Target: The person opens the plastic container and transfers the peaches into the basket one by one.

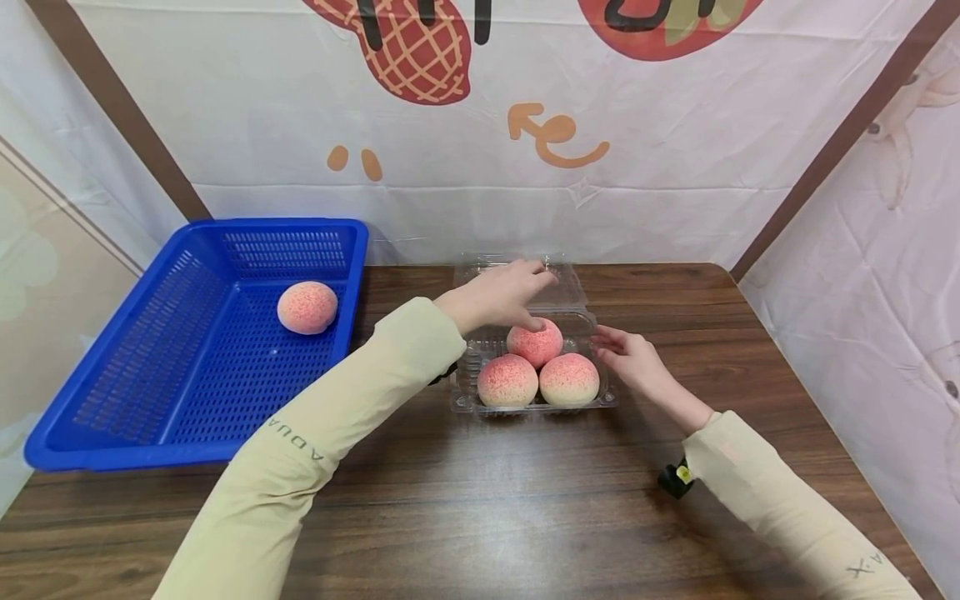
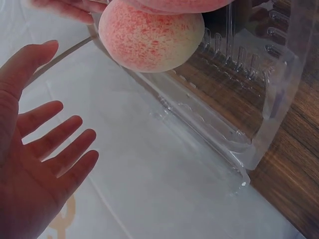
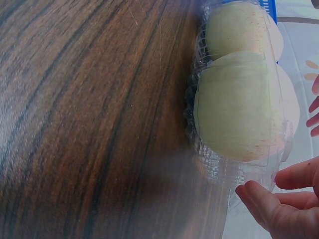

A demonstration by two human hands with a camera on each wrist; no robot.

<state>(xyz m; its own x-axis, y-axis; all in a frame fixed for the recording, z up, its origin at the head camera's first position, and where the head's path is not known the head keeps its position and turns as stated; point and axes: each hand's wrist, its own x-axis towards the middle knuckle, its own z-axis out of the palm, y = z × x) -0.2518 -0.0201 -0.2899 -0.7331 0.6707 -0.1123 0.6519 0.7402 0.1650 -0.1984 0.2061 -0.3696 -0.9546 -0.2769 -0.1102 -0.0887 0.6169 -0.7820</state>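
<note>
On the tabletop (image 1: 480, 508) | three pink balls (image 1: 507, 382) in open clear box (image 1: 472, 362), fourth ball (image 1: 307, 307) in blue basket (image 1: 142, 459) | left hand (image 1: 495, 296) released above rear ball (image 1: 536, 345), right hand (image 1: 636, 365) seemingly pinching box edge | probably packing; next move likely calls for fetching the fourth

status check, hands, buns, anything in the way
Left hand empty, above buns. Right hand at clear box edge. Three buns in box, one in blue basket. Lid raised, nothing visibly blocking.
</note>
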